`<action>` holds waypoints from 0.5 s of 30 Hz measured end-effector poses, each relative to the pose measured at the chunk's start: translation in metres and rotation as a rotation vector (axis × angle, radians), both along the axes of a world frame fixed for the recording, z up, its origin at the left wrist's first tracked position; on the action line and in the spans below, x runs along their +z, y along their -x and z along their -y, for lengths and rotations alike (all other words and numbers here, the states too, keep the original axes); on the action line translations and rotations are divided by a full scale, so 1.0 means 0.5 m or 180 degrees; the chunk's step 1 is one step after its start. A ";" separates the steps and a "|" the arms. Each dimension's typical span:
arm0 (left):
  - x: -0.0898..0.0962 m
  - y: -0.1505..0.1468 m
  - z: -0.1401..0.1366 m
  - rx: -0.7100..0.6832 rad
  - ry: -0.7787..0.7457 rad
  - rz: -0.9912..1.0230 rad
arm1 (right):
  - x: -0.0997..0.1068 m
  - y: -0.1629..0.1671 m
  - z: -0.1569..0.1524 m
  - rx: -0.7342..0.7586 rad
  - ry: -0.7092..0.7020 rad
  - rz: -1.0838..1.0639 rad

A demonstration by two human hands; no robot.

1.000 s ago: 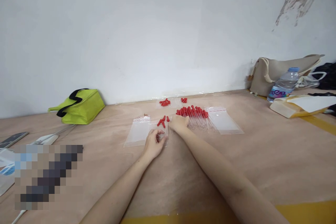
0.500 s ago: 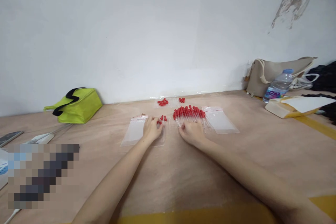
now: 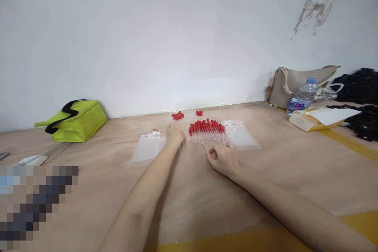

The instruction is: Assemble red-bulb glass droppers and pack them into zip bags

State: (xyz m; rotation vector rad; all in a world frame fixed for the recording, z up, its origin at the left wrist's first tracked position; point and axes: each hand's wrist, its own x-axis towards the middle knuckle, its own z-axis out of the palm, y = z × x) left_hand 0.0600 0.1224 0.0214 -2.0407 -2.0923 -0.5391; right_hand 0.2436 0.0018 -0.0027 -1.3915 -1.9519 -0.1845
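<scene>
A row of droppers (image 3: 206, 126) with red bulbs and thin clear tubes lies side by side, the bulbs pointing toward the wall. My right hand (image 3: 223, 159) is just in front of the tube ends, thumb and forefinger curled together. Whatever is between those fingertips is too fine to make out. To the left of the row, my left hand (image 3: 175, 136) reaches forward with its fingers bent down, beside a few loose clear tubes (image 3: 183, 141). Its fingertips are mostly hidden. Farther back are two small groups of loose red bulbs, one on the left (image 3: 178, 115) and one on the right (image 3: 199, 113).
Clear zip bags lie on the left (image 3: 143, 151) and right (image 3: 243, 138) of the droppers. A lime-green bag (image 3: 85, 122) stands at the left. A water bottle (image 3: 301, 98), beige bag (image 3: 274, 88) and open envelope (image 3: 307, 120) are at the right.
My right hand has drawn back toward me from the tubes, uncovering more of them. My left hand has shifted forward, covering where loose red bulbs lay. The camera view has turned slightly right.
</scene>
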 end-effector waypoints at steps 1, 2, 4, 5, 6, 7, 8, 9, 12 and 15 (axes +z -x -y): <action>0.001 -0.002 0.000 0.0007 0.0020 -0.0013 | -0.001 -0.001 0.000 -0.0008 0.0004 -0.0014; 0.002 -0.003 0.001 0.0001 0.0034 -0.0019 | -0.001 -0.002 0.000 -0.0014 0.0007 -0.0026; 0.002 -0.005 0.003 -0.0015 0.0046 -0.0006 | -0.002 -0.004 0.001 -0.0024 0.0012 -0.0044; 0.003 -0.006 0.004 -0.0019 0.0045 0.0016 | -0.002 -0.005 0.001 -0.0028 0.0014 -0.0050; 0.003 -0.006 0.005 -0.0017 0.0042 0.0049 | -0.002 -0.005 0.001 -0.0030 0.0015 -0.0053; 0.004 -0.007 0.005 -0.0014 0.0039 0.0093 | -0.002 -0.005 0.001 -0.0031 0.0017 -0.0053; 0.005 -0.008 0.004 -0.0011 0.0036 0.0149 | -0.002 -0.004 0.001 -0.0029 0.0020 -0.0051; 0.008 -0.008 0.003 -0.0015 0.0029 0.0215 | -0.002 -0.004 0.001 -0.0025 0.0023 -0.0050; 0.022 -0.007 0.007 -0.0098 -0.0024 0.0467 | -0.006 -0.006 -0.001 -0.0012 0.0008 -0.0070; 0.039 0.004 0.037 -0.0418 -0.0054 0.0764 | -0.014 -0.009 -0.005 0.0016 -0.0035 -0.0144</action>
